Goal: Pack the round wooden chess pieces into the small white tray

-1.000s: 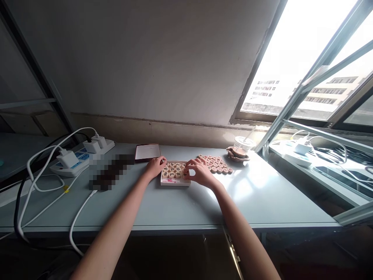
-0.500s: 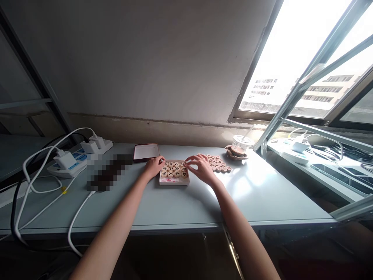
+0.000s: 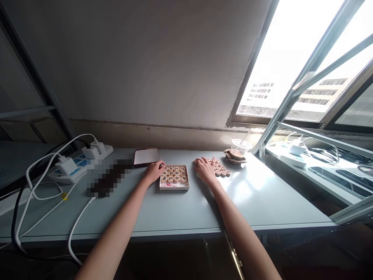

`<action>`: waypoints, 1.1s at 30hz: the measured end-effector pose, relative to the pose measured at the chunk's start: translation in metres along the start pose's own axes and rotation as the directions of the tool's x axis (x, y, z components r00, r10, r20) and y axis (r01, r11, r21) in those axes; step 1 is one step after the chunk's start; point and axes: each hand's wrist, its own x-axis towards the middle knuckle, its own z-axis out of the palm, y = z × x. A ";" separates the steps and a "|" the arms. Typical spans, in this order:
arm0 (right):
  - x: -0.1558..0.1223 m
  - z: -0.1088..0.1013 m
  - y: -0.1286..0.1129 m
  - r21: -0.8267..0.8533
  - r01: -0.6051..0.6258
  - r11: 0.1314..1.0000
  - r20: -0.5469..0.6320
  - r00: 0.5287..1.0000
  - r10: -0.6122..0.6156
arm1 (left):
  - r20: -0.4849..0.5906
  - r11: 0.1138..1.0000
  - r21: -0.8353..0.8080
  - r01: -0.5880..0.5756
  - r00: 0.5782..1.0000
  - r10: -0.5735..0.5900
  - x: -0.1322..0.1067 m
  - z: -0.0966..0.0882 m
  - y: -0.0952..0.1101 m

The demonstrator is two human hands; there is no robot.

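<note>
A shallow white box (image 3: 174,186) on the grey table holds several round wooden chess pieces (image 3: 174,174) in rows. My left hand (image 3: 154,171) rests against the box's left edge, fingers curled on its far corner. My right hand (image 3: 205,169) lies to the right of the box with fingers spread over the loose reddish pieces (image 3: 220,168) laid in rows on the table. I cannot see whether it has picked one up.
The box's dark lid (image 3: 146,156) lies behind the left hand. A plastic cup (image 3: 239,147) stands on a brown dish at the back right. A power strip (image 3: 76,167) with chargers and white cables is at the left. The open window frame (image 3: 279,112) rises on the right.
My right hand has left the box's right side and moved right onto the loose pieces. The left hand has stayed at the box's left edge.
</note>
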 end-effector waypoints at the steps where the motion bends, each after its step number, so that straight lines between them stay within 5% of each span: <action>1: -0.001 -0.003 -0.001 0.008 0.027 1.000 -0.016 1.000 -0.027 | 0.000 1.000 0.006 0.004 1.000 -0.004 0.000 0.000 0.000; 9: -0.004 -0.028 -0.012 0.253 0.021 0.967 -0.119 0.993 0.010 | 0.001 1.000 0.009 0.004 1.000 -0.004 0.000 0.001 -0.002; 13: -0.010 -0.046 -0.036 0.644 0.150 0.750 -0.055 0.987 -0.150 | -0.016 1.000 0.014 0.004 1.000 -0.004 -0.001 0.001 0.000; 17: -0.019 -0.053 -0.065 0.777 0.276 0.566 -0.037 0.917 -0.397 | -0.016 1.000 0.027 0.009 1.000 -0.009 -0.001 0.000 0.001; 24: -0.022 -0.046 -0.072 0.528 0.387 0.756 -0.028 0.898 -0.440 | -0.025 1.000 0.025 0.015 1.000 -0.014 -0.002 -0.001 0.004; 30: -0.028 -0.052 -0.084 0.490 0.461 0.740 0.020 0.842 -0.539 | -0.026 0.999 0.033 0.022 0.999 -0.022 -0.003 -0.002 0.006; 33: -0.026 -0.053 -0.084 0.459 0.445 0.769 0.014 0.862 -0.507 | -0.028 0.999 0.031 0.015 1.000 -0.014 -0.003 -0.003 0.006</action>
